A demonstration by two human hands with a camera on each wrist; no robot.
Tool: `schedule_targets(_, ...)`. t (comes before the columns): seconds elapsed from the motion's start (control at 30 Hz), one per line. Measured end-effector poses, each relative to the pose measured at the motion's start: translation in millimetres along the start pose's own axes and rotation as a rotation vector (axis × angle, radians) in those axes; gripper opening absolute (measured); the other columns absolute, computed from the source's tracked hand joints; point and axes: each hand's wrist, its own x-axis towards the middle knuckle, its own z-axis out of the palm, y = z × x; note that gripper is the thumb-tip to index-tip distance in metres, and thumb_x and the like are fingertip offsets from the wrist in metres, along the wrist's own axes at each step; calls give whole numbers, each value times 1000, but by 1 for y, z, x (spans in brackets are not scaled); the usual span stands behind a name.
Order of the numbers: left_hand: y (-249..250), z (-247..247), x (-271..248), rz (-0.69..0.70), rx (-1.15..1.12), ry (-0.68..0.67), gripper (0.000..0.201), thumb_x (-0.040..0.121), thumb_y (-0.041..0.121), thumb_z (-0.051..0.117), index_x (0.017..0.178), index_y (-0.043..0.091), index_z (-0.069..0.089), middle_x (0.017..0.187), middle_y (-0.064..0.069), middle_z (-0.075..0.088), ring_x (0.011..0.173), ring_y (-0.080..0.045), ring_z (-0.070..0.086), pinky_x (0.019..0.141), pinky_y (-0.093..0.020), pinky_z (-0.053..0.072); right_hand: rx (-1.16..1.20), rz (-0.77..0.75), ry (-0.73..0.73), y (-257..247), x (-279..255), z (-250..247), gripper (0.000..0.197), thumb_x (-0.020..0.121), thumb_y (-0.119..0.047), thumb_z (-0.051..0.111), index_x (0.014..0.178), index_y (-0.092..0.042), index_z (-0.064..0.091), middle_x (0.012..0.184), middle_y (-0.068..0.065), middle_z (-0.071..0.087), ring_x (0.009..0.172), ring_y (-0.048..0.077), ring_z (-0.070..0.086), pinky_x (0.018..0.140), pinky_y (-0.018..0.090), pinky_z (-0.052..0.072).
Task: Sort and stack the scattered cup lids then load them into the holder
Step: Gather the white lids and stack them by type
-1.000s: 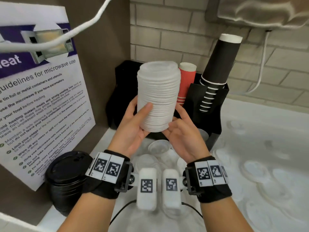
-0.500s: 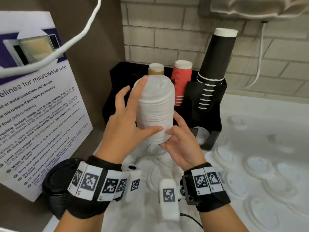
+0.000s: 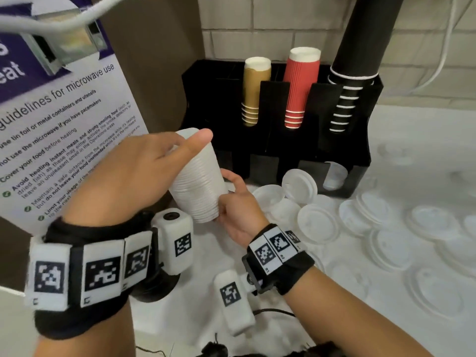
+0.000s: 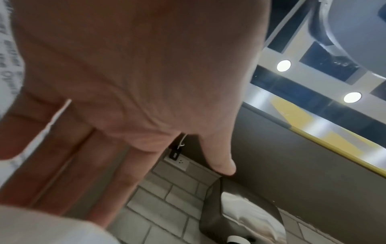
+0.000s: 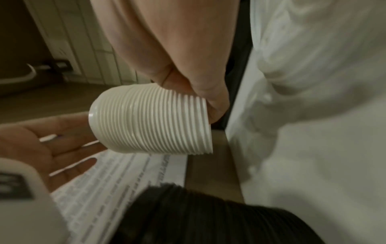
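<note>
A tall stack of white cup lids [image 3: 198,181] hangs tilted in the air in front of the left end of the black holder [image 3: 283,145]. My right hand [image 3: 231,199] pinches the stack's wide lower end; the right wrist view shows its thumb and fingers [image 5: 211,105] curled at the rim of the stack [image 5: 150,122]. My left hand [image 3: 190,143] lies against the stack's domed top, thumb over it. Its fingers are straight in the left wrist view [image 4: 125,148], and the palm [image 5: 41,145] shows flat.
Loose white lids [image 3: 319,225] lie scattered over the white counter to the right. Gold [image 3: 255,91], red [image 3: 298,88] and black cups [image 3: 355,73] stand in the holder. A microwave notice [image 3: 64,112] leans at the left, with black lids [image 3: 154,287] under my left wrist.
The stack has come down and tilted to the left, now low in front of the holder. My left hand has shifted from the stack's side to its top.
</note>
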Motion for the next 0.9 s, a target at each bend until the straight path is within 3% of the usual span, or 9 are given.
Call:
schedule_targets(0.07, -5, 2, 0, -85, 40, -71, 75, 75, 84, 16, 88, 21, 55, 91, 3, 53, 82, -15, 45, 64, -17, 25, -33, 27, 24, 12, 4, 4, 59, 82, 17, 32, 113, -31, 49, 125, 20, 55, 96, 29, 59, 68, 41, 54)
schedule_targets(0.17, -15, 4, 1, -171, 60, -178, 100, 69, 96, 14, 93, 14, 67, 93, 2, 54, 77, -12, 45, 61, -16, 23, -99, 70, 47, 28, 9, 9, 61, 83, 18, 33, 118, -30, 46, 126, 19, 53, 109, 38, 57, 80, 55, 53)
schedule_targets(0.23, -22, 5, 0, -203, 69, -221, 111, 53, 100, 8, 92, 16, 69, 91, 1, 58, 76, -11, 49, 61, -16, 25, -151, 86, 53, 38, 11, 11, 63, 82, 18, 35, 126, -27, 42, 127, 18, 51, 114, 39, 54, 85, 52, 52)
schedule_targets(0.37, -28, 7, -6, -253, 23, -241, 111, 42, 99, 8, 92, 24, 73, 84, 9, 64, 76, -5, 54, 64, -14, 26, -293, 105, 7, 45, 8, 5, 66, 83, 17, 38, 136, -22, 32, 105, 3, 47, 90, 22, 54, 49, 18, 49)
schedule_targets(0.47, -27, 7, -8, -243, -14, -232, 101, 43, 99, 9, 85, 32, 72, 81, 19, 62, 76, 4, 54, 64, -14, 27, -512, 139, -31, 41, 5, 4, 67, 84, 10, 43, 138, -25, 25, 100, 9, 47, 70, 18, 49, 37, 17, 41)
schedule_targets(0.57, -27, 6, -8, -232, -9, -230, 100, 44, 99, 10, 82, 31, 72, 84, 16, 65, 77, -2, 59, 64, -15, 29, -851, 116, -68, 37, 5, 9, 69, 86, -3, 55, 141, -27, 20, 120, 16, 46, 95, 32, 57, 74, 38, 55)
schedule_targets(0.63, -28, 5, -7, -240, -3, -237, 100, 44, 99, 10, 82, 30, 72, 87, 14, 65, 79, -1, 57, 65, -15, 29, -1038, 92, -63, 36, 7, 12, 72, 87, -14, 62, 145, -24, 20, 132, 16, 36, 116, 35, 47, 100, 45, 44)
schedule_targets(0.8, -27, 5, -10, -245, -24, -251, 85, 56, 102, 16, 79, 38, 65, 87, 25, 58, 79, 3, 54, 70, -21, 33, -1138, 106, -90, 32, 10, 15, 74, 89, -25, 61, 148, -24, 17, 138, 14, 28, 125, 38, 39, 108, 47, 35)
schedule_targets(0.9, -29, 8, -9, -266, -38, -246, 84, 64, 95, 20, 89, 32, 69, 94, 13, 66, 81, -4, 59, 69, -22, 34, -1115, 108, -116, 30, 7, 17, 76, 89, -25, 60, 149, -30, 13, 137, 14, 29, 123, 38, 42, 107, 48, 36)
